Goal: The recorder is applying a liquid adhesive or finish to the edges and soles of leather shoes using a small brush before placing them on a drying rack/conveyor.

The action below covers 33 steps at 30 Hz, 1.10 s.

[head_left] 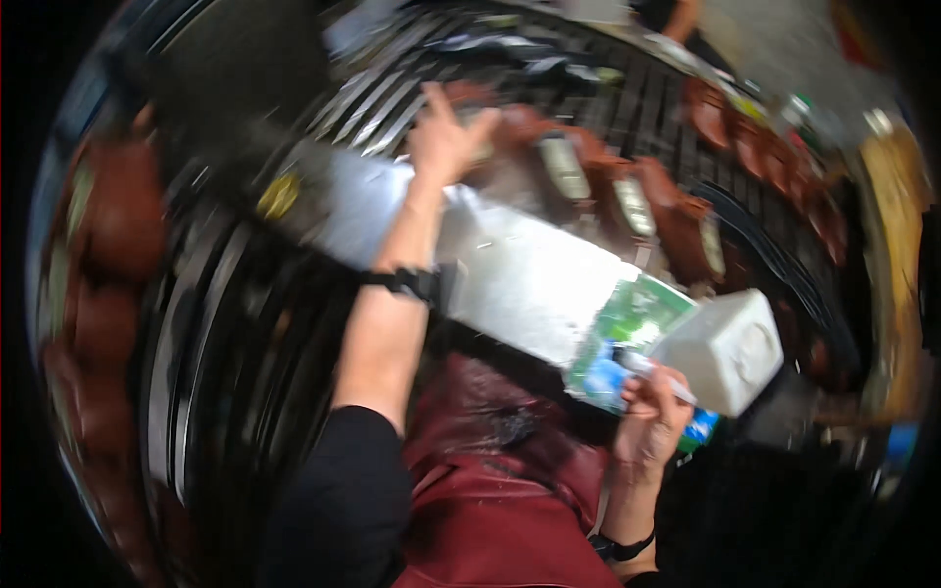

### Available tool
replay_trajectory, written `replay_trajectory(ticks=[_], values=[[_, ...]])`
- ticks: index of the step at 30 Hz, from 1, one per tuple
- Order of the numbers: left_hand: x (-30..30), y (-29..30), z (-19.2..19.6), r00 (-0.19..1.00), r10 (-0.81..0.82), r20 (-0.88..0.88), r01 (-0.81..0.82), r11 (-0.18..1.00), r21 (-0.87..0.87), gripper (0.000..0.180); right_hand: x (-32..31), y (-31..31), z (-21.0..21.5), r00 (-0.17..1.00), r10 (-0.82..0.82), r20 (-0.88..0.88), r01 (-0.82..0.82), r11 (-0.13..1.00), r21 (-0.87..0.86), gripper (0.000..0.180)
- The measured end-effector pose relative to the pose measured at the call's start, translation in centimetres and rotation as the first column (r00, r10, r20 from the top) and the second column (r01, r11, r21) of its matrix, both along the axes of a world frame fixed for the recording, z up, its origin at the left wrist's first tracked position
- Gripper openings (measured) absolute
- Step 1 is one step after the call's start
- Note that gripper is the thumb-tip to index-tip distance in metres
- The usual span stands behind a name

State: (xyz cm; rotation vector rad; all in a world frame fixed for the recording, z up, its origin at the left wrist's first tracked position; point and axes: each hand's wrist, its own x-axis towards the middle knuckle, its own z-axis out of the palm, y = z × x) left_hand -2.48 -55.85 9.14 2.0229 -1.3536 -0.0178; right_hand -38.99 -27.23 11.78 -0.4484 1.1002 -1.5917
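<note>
My left hand (446, 142) reaches far out, fingers spread, at the near end of a row of reddish-brown leather shoes (588, 147). Its fingertips are beside or on the nearest shoe; blur hides whether they touch. The shoes lie with pale soles showing. My right hand (652, 412) is closed around a slim white-handled tool (674, 384), whose working end is too blurred to name. Right beside that hand stands a white plastic jug (730, 348). Beneath the tool lies a green and blue printed sheet (627, 328), next to a white board (539, 284).
A slatted dark rack (382, 98) stretches behind the shoes. More brown shoes line the left (123, 225) and far right (765, 152). A black cable (765, 255) curves beside the jug. A yellow crumpled thing (279, 196) lies left. Another person's arm (681, 20) shows at the back.
</note>
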Motion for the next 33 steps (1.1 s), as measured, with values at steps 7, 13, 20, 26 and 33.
replay_trajectory(ticks=[7,13,20,26,33], values=[[3.6,39.9,0.9,0.927,0.341,0.157,-0.219,0.83,-0.513,0.003,-6.4,1.5,-5.5,0.99,0.121,-0.071,-0.119,0.992,0.043,0.049],[12.7,67.7,13.2,0.303,0.788,0.536,-0.866,0.463,-0.191,0.039,-3.3,3.0,-2.3,0.977,0.169,-0.126,-0.167,0.986,0.028,0.04],[13.4,84.7,0.9,0.784,0.597,0.171,-0.603,0.666,0.438,0.064,-2.8,4.3,-1.4,0.974,0.01,-0.228,0.009,0.997,0.083,0.025],[11.0,75.0,0.5,0.858,0.29,-0.424,-0.215,0.952,0.216,0.068,-5.5,5.3,-1.5,0.915,-0.261,-0.309,0.231,0.964,-0.13,0.024],[2.2,46.4,0.4,0.353,0.022,-0.935,-0.084,0.996,-0.008,0.071,-8.0,5.4,-4.4,0.612,-0.197,-0.766,0.145,0.98,-0.136,0.017]])
